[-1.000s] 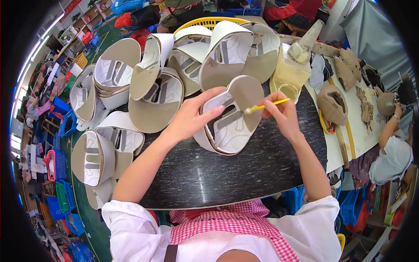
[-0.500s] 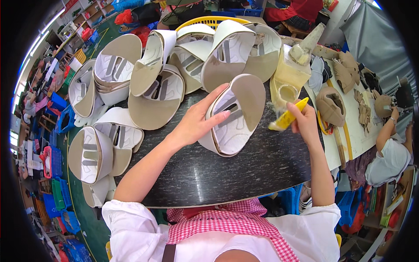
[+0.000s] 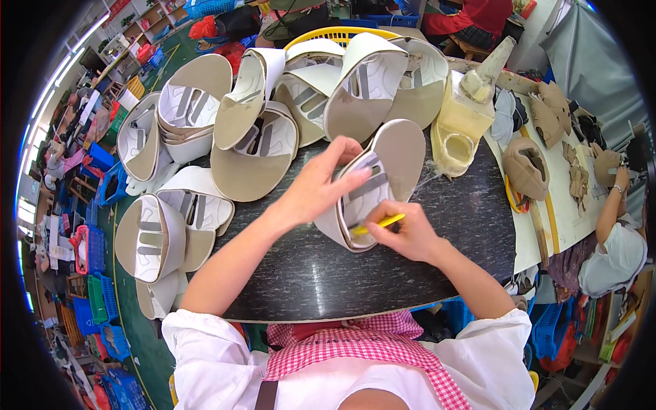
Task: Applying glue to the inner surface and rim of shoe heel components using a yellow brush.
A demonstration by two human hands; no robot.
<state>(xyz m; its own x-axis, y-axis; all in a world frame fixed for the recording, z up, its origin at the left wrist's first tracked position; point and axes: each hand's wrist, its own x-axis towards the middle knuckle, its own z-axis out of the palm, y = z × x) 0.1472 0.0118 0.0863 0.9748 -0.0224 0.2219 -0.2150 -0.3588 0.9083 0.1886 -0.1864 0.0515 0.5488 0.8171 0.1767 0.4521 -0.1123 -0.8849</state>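
A white and taupe slide sandal piece (image 3: 402,152) lies tilted on the dark table in front of me. My left hand (image 3: 311,183) grips its left side wall, fingers over the edge and thumb reaching across the inside. In my right hand (image 3: 411,232) is a yellow-handled brush (image 3: 388,221), pinched between thumb and fingers. Its tip touches the white inner face near the piece's lower end; the bristles are mostly hidden. A cream, glue-crusted container (image 3: 467,109) with a round mouth stands at the far right, and a thin clear strand stretches between it and the sandal piece.
More sandal pieces (image 3: 254,160) are heaped along the table's left and far sides. A yellow basket (image 3: 342,33) stands behind them. To the right, a pale table (image 3: 523,236) bears beige shoe parts (image 3: 525,166); another person's arm (image 3: 610,205) reaches over there.
My right hand has carried the brush from beside the container's mouth left and down onto the sandal piece's inner face. My left hand keeps its hold on the piece, fingers now more bent.
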